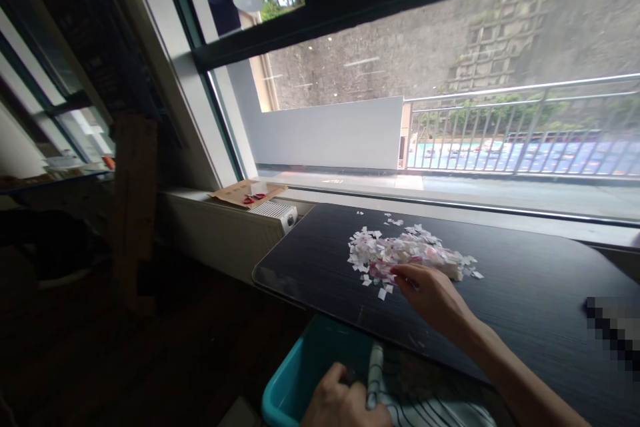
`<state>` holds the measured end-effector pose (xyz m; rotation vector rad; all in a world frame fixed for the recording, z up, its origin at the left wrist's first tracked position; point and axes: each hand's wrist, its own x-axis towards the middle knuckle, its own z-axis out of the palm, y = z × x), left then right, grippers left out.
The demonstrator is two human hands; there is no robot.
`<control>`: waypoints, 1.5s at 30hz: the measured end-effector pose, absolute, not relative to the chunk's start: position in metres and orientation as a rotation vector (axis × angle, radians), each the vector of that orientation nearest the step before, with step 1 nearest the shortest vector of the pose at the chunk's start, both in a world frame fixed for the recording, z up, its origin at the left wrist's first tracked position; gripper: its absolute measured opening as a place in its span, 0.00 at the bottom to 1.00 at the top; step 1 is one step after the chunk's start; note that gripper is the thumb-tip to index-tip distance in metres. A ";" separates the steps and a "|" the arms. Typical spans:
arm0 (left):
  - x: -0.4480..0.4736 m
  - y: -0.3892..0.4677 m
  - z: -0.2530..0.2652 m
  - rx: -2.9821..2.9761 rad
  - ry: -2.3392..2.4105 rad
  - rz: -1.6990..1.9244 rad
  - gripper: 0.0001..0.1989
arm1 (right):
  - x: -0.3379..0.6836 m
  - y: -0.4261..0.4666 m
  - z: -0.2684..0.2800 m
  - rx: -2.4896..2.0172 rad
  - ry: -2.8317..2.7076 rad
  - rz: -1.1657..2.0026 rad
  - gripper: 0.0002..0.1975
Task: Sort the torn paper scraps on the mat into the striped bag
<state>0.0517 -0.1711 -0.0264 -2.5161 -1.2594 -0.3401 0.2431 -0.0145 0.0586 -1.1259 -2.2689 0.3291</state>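
A loose heap of small white and pinkish paper scraps (410, 247) is spread over the dark table (520, 273). My right hand (430, 290) reaches in from the right, its fingertips pinched together on pinkish scraps at the heap's near edge. Below the table's front edge stands a teal plastic bin (285, 380). Over its near right part is my left hand (345, 400), fingers curled; what they close on is hidden. Striped cloth (400, 407) lies right beside that hand.
Red-handled scissors (255, 198) rest on brown paper (235, 193) on the ledge at the table's far left. A large window with a railing (500, 133) outside runs behind the table. Cardboard (133, 207) stands at left. A pixelated patch (620, 327) covers something at right.
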 end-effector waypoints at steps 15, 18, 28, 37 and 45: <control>0.050 -0.170 -0.022 -2.447 -1.199 -0.352 0.06 | 0.239 -0.023 0.060 -1.153 -2.318 0.349 0.14; 0.051 -0.170 -0.020 -2.475 -1.214 -0.279 0.06 | 0.238 -0.026 0.064 -1.163 -2.313 0.320 0.14; 0.056 -0.169 -0.012 -2.434 -1.198 -0.314 0.07 | 0.210 -0.016 0.065 -1.061 -2.346 0.403 0.14; 0.056 -0.168 -0.013 -2.405 -1.157 -0.331 0.04 | 0.214 -0.013 0.069 -1.118 -2.347 0.376 0.14; 0.055 -0.169 -0.019 -2.468 -1.189 -0.239 0.04 | 0.216 -0.022 0.068 -1.060 -2.351 0.398 0.15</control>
